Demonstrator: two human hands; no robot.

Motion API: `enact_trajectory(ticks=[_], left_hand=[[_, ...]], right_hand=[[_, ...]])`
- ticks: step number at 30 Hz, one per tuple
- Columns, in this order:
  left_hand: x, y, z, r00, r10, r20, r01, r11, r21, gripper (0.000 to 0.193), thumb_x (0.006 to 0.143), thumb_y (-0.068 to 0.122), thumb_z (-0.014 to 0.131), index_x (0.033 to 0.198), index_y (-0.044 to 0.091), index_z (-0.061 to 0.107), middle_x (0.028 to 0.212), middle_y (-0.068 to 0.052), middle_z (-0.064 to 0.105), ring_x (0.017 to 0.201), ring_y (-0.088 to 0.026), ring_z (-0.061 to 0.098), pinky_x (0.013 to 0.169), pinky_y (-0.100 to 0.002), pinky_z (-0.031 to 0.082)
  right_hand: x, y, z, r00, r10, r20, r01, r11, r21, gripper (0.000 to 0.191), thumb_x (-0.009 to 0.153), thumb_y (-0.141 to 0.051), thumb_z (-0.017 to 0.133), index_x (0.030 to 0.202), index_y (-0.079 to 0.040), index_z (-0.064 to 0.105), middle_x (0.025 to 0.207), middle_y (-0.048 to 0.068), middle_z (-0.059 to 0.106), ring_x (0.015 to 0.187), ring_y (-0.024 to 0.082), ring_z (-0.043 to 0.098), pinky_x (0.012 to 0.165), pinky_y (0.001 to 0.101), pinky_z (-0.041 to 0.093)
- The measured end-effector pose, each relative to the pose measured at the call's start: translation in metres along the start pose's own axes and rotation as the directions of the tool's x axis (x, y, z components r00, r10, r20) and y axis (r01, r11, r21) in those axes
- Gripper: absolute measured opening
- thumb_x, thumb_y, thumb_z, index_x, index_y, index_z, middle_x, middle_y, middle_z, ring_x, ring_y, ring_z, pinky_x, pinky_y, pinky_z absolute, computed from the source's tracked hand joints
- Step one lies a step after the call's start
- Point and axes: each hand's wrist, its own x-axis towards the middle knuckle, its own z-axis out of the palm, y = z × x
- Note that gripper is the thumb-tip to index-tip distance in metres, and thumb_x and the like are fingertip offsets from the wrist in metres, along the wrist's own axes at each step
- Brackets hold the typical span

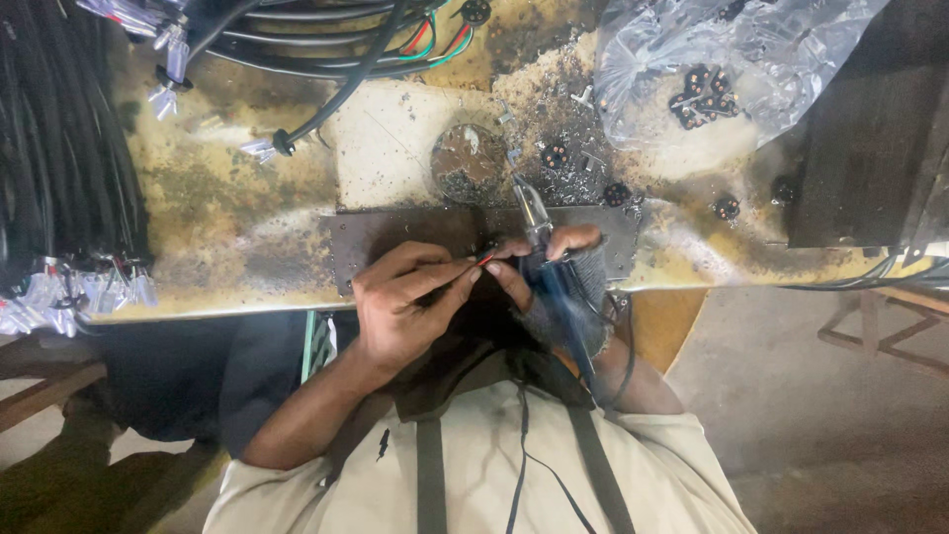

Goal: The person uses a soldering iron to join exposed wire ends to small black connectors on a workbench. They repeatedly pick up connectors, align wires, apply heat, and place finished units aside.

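Head view, looking straight down: the left hand [400, 311] has its thumb and fingers pinched together on a thin wire with a red end [481, 260], held just at the fingertips. Right against them, the right hand [568, 282], wearing what looks like a grey fingerless glove, is closed around the blue handle of a soldering iron [542, 237], whose metal tip points away from the fingers towards the bench. Whether the tip touches the wire I cannot tell; the fingers crowd over that spot. From here I would judge the joint is in the middle of being made, not finished: the wire sits pinned at the fingertips and the iron is close in.

Beyond the fingertips lies a dark metal plate [395, 232], and past it a small round tin of grey scraps [468, 163]. Far off to the left hang bundles of black cables [59, 148] with clear-sleeved ends, seemingly a stock of similar wires. Past the right hand's knuckles, small black round connectors [728, 208] lie scattered, more of them inside a clear plastic bag [712, 59]. Metal crumbs litter the stained yellow bench [227, 198] near the iron's tip, but nothing blocks the hands.
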Motion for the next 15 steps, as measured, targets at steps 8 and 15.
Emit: enact_trajectory(ticks=[8,15], left_hand=[[-0.004,-0.006,0.0,0.982,0.187,0.005,-0.186,0.975,0.119,0.015,0.085,0.005,0.085,0.098,0.004,0.077,0.094,-0.009,0.072,0.076,-0.022,0.072,0.066,-0.033,0.058],[-0.003,-0.004,-0.003,0.979,0.151,0.138,-0.169,0.977,0.13,0.012,0.091,0.006,0.078,0.103,0.003,0.075,0.09,-0.009,0.073,0.073,-0.025,0.071,0.064,-0.035,0.057]], right_hand=[[0.02,-0.011,-0.002,0.976,0.209,0.065,-0.216,0.967,0.137,0.037,0.097,0.0,0.077,0.107,-0.009,0.042,0.094,-0.003,0.071,0.088,0.008,0.065,0.084,0.0222,0.046],[0.017,-0.015,-0.011,0.993,0.113,0.02,-0.112,0.993,-0.038,0.027,0.093,-0.009,0.081,0.102,-0.011,0.056,0.091,-0.005,0.071,0.09,0.008,0.059,0.089,0.0282,0.042]])
